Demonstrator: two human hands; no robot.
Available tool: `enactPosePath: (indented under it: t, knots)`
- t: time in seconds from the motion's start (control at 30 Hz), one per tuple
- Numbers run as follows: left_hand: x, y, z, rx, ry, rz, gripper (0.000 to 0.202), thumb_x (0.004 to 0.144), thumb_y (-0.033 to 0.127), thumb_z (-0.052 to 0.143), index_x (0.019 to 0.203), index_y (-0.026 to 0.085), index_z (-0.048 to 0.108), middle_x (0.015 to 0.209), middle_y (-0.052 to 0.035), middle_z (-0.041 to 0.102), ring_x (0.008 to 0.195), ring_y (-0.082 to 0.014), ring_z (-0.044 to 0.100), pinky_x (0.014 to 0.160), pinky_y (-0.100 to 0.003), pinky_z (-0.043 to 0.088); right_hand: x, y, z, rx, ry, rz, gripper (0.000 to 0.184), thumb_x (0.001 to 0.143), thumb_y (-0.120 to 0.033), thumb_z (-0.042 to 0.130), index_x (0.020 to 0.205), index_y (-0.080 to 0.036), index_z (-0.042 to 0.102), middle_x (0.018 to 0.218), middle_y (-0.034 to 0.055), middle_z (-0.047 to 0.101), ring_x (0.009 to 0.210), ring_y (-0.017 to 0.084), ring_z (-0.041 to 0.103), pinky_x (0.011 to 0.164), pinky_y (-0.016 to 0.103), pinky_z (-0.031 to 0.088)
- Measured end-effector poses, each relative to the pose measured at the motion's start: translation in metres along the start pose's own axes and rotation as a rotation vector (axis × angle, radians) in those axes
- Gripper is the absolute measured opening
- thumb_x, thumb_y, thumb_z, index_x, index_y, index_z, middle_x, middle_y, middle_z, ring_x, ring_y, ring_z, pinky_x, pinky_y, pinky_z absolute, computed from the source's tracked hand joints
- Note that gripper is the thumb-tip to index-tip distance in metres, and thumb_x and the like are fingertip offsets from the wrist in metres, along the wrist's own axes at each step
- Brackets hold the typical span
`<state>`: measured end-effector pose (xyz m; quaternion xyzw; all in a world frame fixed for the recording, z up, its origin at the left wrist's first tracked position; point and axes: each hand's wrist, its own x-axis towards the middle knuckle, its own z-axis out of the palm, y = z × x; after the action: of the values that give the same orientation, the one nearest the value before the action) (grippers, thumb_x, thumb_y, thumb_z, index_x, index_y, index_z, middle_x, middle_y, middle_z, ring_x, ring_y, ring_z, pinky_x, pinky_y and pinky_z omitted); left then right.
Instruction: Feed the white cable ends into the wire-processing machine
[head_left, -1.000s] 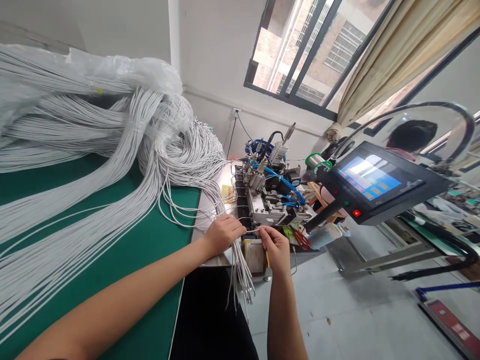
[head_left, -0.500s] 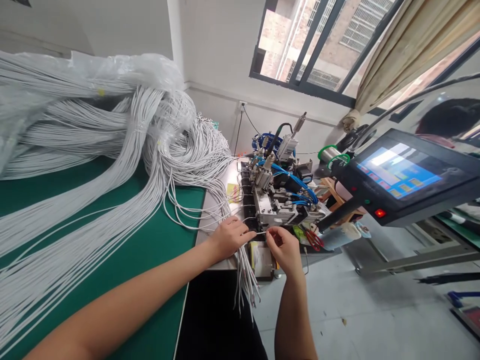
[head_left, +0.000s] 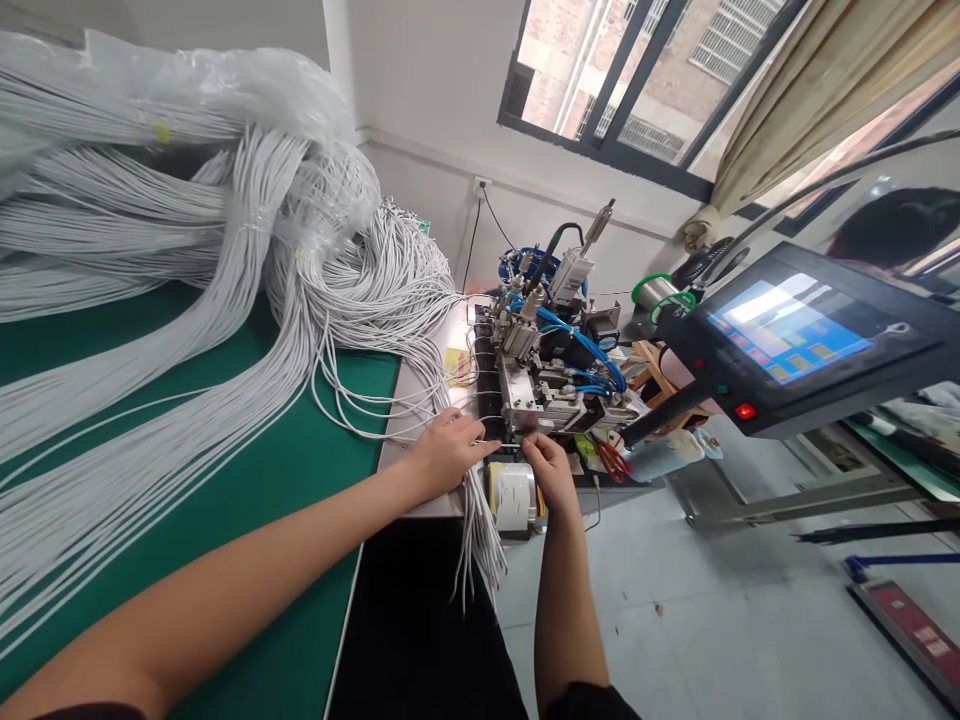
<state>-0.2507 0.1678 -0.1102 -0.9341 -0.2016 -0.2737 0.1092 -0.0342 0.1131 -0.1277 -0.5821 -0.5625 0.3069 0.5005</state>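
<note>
Between my two hands a single white cable is stretched at the front end of the machine. My left hand is closed on the cable, its index finger pointing along it. Fingertips of my right hand pinch the cable's other end; the very tip is hidden by the fingers. Below my left hand a bunch of white cable ends hangs over the table edge. More cables run from the machine's black holder strip back toward the large heap of white cables.
A green table carries long cable bundles partly wrapped in clear plastic. Right of the machine stand a lit touchscreen, a solder wire spool and red-handled scissors. A labelled cylinder sits below my hands. Another person's head shows at right.
Both hands have moved closer to the machine's front, bringing the held cable against the end of the holder strip. The whole view has shifted slightly.
</note>
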Motion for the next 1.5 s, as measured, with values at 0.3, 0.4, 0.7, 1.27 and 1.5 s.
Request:
enactPosePath:
  t: [0.3,0.4,0.7,1.27,1.5]
  knots:
    - [-0.003,-0.003,0.000,-0.007,0.032,0.026,0.030,0.082,0.010,0.052,0.107,0.019,0.068,0.096,-0.0066,0.066,0.088,-0.0207,0.058,0.084,-0.038,0.039,-0.003,0.004,0.011,0.179,0.054,0.191,0.036,0.070,-0.052,0.058,0.062,-0.019,0.046,0.054,-0.0054,0.041,0.049,0.010,0.036,0.048,0.022,0.032]
    - [-0.004,-0.004,0.000,-0.023,0.037,0.040,0.029,0.083,0.010,0.052,0.106,0.017,0.067,0.103,-0.0066,0.068,0.093,-0.0207,0.058,0.085,-0.037,0.040,-0.016,-0.005,0.005,0.018,0.174,0.140,0.036,0.072,-0.051,0.062,0.067,-0.016,0.056,0.059,-0.0020,0.051,0.055,0.012,0.043,0.053,0.023,0.036]
    - [-0.005,-0.004,0.000,-0.003,0.086,0.028,0.033,0.080,0.009,0.050,0.110,0.011,0.064,0.116,-0.0106,0.065,0.102,-0.0226,0.057,0.091,-0.038,0.040,-0.096,-0.077,0.023,-0.514,0.002,-0.223,0.021,0.084,-0.040,0.060,0.078,-0.020,0.060,0.074,0.0027,0.060,0.065,0.015,0.051,0.062,0.026,0.039]
    - [-0.004,0.000,-0.012,0.061,0.274,0.064,0.024,0.094,0.015,0.043,0.110,0.019,0.060,0.091,-0.0013,0.069,0.084,-0.0138,0.061,0.090,-0.034,0.036,-0.046,-0.047,0.004,-0.094,0.242,-0.028,0.031,0.082,-0.047,0.060,0.083,-0.016,0.062,0.073,0.0029,0.062,0.065,0.015,0.053,0.060,0.025,0.042]
    - [-0.002,0.001,-0.012,0.057,0.308,0.142,0.024,0.094,0.009,0.040,0.091,0.018,0.062,0.077,0.0016,0.066,0.075,-0.0125,0.058,0.089,-0.034,0.034,-0.035,-0.039,0.020,0.144,0.303,0.023,0.035,0.078,-0.049,0.064,0.085,-0.014,0.067,0.076,0.0047,0.066,0.066,0.016,0.056,0.059,0.025,0.042]
